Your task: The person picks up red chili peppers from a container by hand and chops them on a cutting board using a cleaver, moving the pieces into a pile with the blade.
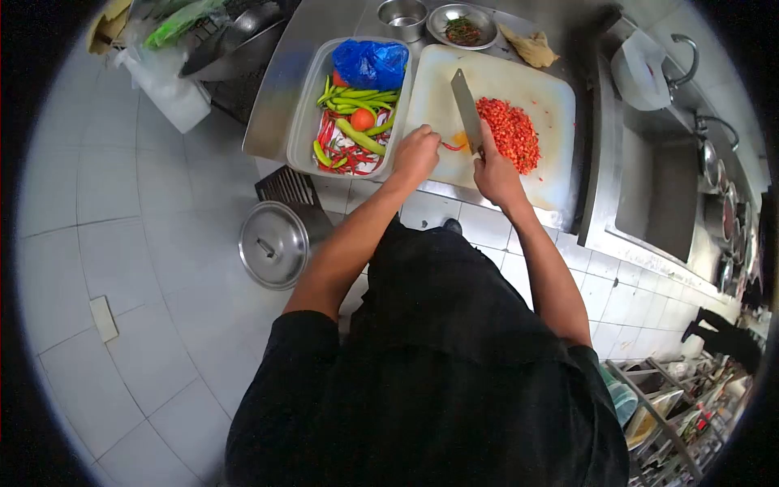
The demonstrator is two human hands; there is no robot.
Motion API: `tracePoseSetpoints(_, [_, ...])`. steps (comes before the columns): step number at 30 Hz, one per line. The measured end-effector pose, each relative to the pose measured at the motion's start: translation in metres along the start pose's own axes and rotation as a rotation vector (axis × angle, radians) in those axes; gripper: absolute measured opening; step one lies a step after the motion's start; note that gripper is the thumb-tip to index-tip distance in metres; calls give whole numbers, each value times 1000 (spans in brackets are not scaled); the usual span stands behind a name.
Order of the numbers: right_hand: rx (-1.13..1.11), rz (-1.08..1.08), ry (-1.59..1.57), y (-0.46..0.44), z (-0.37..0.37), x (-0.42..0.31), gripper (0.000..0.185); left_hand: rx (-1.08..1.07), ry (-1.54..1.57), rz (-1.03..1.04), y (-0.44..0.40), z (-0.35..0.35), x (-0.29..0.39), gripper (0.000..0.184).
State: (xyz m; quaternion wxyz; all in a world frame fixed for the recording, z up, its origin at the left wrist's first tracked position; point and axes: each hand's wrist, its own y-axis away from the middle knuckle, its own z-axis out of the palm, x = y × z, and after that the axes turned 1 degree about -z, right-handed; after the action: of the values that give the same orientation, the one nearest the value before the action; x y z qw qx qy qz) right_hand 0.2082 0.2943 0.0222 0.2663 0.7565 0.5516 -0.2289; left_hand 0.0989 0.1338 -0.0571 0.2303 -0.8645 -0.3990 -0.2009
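Observation:
My right hand [497, 174] grips the handle of a broad-bladed kitchen knife [466, 105], its blade pointing away over the white cutting board [434, 81]. To the blade's right lies a heap of chopped red chillies [510, 134]. My left hand [417, 154] is closed at the board's near left edge, its fingertips at one end of a red chilli [452, 147]. A small orange-yellow patch [461, 138] shows beside that chilli. Left of the board, a clear plastic tub [300, 134] holds long green peppers [357, 97], red chillies [334, 130], a tomato [362, 119] and a blue plastic bag [369, 65].
Behind the board stand a steel bowl [402, 15], a metal plate [438, 18] with stems on it, and a brown crumpled cloth [531, 47]. A sink [653, 183] is at right. A lidded pot [272, 243] sits low at left. Another person [726, 334] is far right.

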Motion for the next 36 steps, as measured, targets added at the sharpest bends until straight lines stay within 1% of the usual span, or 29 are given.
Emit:
tracePoseSetpoints(3, [-11,13,69,-5,4,-3,82,-3,13,3,-3,7,-1,7])
tracePoseSetpoints(6, [91,-53,19,-6,32,8,85,-24,39,-3,-4,5,0,6])
tracePoseSetpoints(8, [84,-42,69,-8,39,17,87,-23,39,13,-5,5,0,6])
tracePoseSetpoints(9, [84,-45,93,-14,40,18,88,-19,34,11,-8,5,-3,6])
tracePoseSetpoints(10, [106,-90,90,-17,40,20,89,-28,33,11,-5,5,-2,7])
tracePoseSetpoints(17, [49,-114,85,-25,17,18,87,-39,43,-35,-2,8,0,10])
tracePoseSetpoints(20, [-56,57,134,-13,5,-15,82,-38,51,-38,-2,8,-1,10])
tracePoseSetpoints(23, [34,57,123,-6,41,-1,82,-53,36,-36,-4,11,-2,10])
tracePoseSetpoints(24, [97,-39,141,-10,46,8,86,-44,46,-35,-5,10,-3,10])
tracePoseSetpoints(27, [71,-71,123,-29,32,15,83,-46,67,-41,5,10,2,11])
tracePoseSetpoints(28, [7,-28,126,-33,25,15,82,-39,58,-47,0,9,1,11])
tracePoseSetpoints(31, [-17,-95,72,-33,11,13,83,-26,49,-59,-2,11,0,11])
tracePoseSetpoints(32, [-40,-59,97,-30,10,10,84,-27,52,-66,-4,13,-1,11])
tracePoseSetpoints(35, [31,-32,119,-12,31,1,84,-18,50,-78,-7,13,2,10])
tracePoseSetpoints(36, [60,-21,140,-11,43,8,85,-19,51,-80,-5,15,4,10])
